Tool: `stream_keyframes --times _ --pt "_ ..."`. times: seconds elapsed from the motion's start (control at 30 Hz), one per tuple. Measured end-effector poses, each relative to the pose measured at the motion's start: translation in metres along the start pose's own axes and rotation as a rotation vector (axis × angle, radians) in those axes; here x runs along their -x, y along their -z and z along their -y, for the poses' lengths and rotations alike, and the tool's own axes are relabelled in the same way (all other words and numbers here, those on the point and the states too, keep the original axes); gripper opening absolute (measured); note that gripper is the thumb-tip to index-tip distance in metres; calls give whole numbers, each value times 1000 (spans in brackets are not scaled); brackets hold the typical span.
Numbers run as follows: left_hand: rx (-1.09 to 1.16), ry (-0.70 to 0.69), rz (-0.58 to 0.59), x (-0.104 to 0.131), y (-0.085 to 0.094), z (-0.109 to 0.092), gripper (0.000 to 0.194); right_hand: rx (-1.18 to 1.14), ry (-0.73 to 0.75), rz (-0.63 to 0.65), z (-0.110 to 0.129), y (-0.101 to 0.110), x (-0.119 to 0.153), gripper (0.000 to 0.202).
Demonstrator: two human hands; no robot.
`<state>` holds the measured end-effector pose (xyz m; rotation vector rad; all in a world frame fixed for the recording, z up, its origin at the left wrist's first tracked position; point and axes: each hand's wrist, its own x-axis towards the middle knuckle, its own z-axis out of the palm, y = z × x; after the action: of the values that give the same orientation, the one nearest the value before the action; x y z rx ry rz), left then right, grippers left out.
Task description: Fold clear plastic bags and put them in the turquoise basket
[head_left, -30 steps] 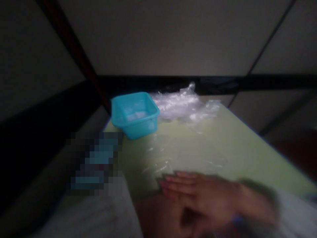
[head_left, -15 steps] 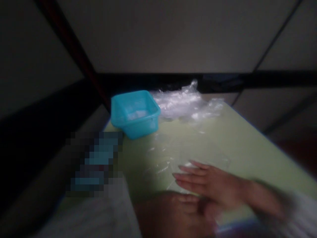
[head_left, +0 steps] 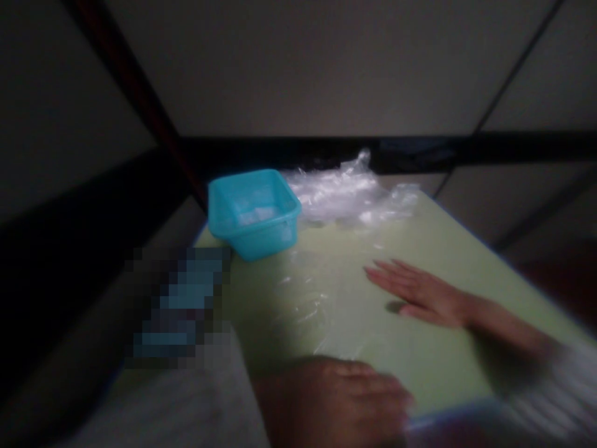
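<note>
While the right grip (head_left: pixel 424 295) lies palm down with its fingers nearly straight and the thumb apart, the left grip (head_left: pixel 349 398) is spread flat nearer the wearer, fingers side by side; neither shows anything held. Thin, glossy clear film (head_left: pixel 310 311) with fine creases lies on the smooth yellow-green counter (head_left: pixel 443 367), beyond the left grip and to the left of the right one. Farther out from both grips stand a teal plastic basin (head_left: pixel 265 239), rounded at its corners, with whitish pieces (head_left: pixel 256 215) inside, and beside it a crumpled, shiny heap of clear plastic (head_left: pixel 336 193). Compared with the previous frame, the right grip has moved outward, away from the left. Blur softens the left grip, its palm is hidden, and the film's outline and any contact with it are unclear.
</note>
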<state>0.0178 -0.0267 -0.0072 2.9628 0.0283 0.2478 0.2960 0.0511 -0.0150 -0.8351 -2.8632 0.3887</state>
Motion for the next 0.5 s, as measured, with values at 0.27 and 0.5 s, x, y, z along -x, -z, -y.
stream_keyframes --times 0.27,0.5 --pt "50 -12 10 2 -2 2 42 82 -104 -49 -29 1 14 61" --pt "51 -34 10 4 4 -1 44 -5 -171 -188 -35 -1 17 56"
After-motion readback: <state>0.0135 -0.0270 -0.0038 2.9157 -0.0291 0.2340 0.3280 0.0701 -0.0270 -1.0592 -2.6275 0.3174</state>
